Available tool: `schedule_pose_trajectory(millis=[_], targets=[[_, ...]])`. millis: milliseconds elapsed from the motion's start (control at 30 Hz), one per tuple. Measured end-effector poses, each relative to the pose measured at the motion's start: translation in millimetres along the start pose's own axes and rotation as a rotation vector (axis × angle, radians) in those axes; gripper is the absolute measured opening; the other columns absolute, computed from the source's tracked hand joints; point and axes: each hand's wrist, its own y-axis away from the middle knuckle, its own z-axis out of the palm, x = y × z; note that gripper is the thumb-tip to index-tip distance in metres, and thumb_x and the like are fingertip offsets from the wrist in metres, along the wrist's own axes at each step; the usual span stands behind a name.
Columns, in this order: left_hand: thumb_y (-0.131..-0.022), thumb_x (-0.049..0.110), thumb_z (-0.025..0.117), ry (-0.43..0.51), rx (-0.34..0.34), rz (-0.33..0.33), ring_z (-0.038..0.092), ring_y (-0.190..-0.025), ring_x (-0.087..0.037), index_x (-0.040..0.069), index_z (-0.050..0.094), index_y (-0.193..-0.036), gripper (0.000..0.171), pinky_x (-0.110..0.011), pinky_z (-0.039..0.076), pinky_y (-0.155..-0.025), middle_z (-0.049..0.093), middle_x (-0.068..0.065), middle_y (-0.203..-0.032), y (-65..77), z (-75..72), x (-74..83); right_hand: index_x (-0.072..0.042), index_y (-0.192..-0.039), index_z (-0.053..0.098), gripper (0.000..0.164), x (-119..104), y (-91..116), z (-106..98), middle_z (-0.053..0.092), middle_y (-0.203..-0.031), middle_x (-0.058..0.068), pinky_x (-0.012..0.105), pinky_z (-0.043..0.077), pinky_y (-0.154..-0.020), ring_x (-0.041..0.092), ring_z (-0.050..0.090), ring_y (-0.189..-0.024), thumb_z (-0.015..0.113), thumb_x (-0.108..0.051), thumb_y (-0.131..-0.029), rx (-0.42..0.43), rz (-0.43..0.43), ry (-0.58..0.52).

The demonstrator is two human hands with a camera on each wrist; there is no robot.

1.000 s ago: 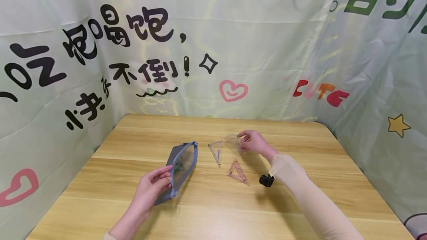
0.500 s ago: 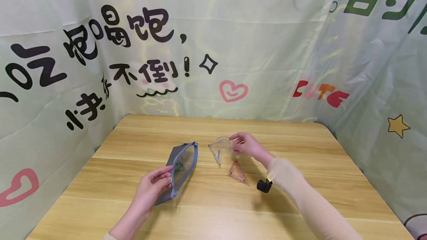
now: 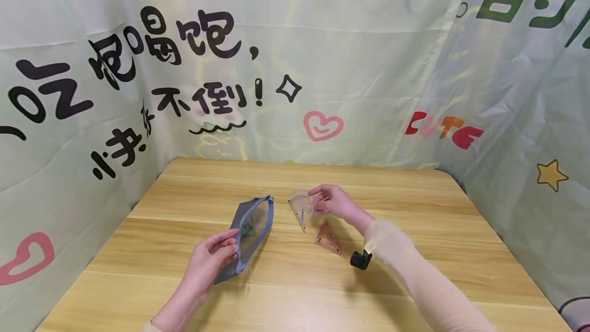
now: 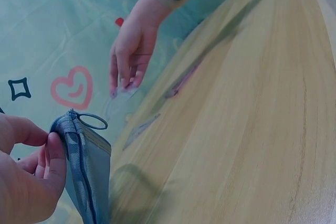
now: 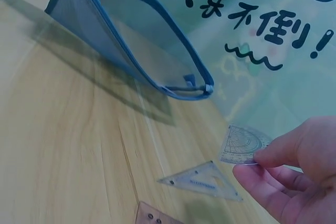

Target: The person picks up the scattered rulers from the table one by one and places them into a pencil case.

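On the left side of the table, my left hand point(image 3: 207, 257) grips the near rim of a blue mesh zipper pouch point(image 5: 79, 22), whose mouth gapes open towards the right. A small dark greenish shape shows inside it in the head view, too unclear to name. My right hand point(image 3: 340, 203) pinches a clear protractor point(image 5: 239, 144) between thumb and fingers, raised off the table. Below the protractor lies a clear set square point(image 5: 197, 181), partly overlapped by it in the head view. A pink set square point(image 3: 326, 239) lies nearer, under the right forearm's side.
The wooden table point(image 3: 295, 291) carries these things. Printed cloth curtains point(image 3: 369, 65) stand along its back and both sides. A small black camera point(image 3: 361, 259) sticks out from the right wrist, above the tabletop.
My right hand has moved left with the protractor, bringing it over the clear set square and closer to the pouch. The left hand and the pouch stay where they were.
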Motion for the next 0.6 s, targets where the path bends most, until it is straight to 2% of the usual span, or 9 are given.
schedule_pose_trajectory(millis=[333, 600], targets=[[-0.092, -0.004, 0.058, -0.001, 0.003, -0.003, 0.059, -0.085, -0.005, -0.006, 0.053, -0.136, 0.044, -0.016, 0.057, -0.076, 0.058, 0.002, -0.098, 0.2, 0.7, -0.2, 0.004, -0.127, 0.058, 0.034, -6, -4, 9, 0.059, -0.097, 0.013, 0.042, 0.062, -0.083, 0.016, 0.063, -0.080, 0.059, 0.004, -0.092, -0.018, 0.018, -0.032], [-0.091, -0.005, 0.058, 0.000, 0.002, -0.001, 0.059, -0.085, -0.006, -0.005, 0.055, -0.135, 0.043, -0.016, 0.057, -0.076, 0.058, 0.001, -0.099, 0.2, 0.9, 0.1, 0.006, -0.127, 0.057, 0.035, -10, -5, 16, 0.059, -0.096, 0.012, 0.048, 0.060, -0.087, 0.014, 0.063, -0.078, 0.057, 0.007, -0.092, -0.052, 0.001, -0.061]])
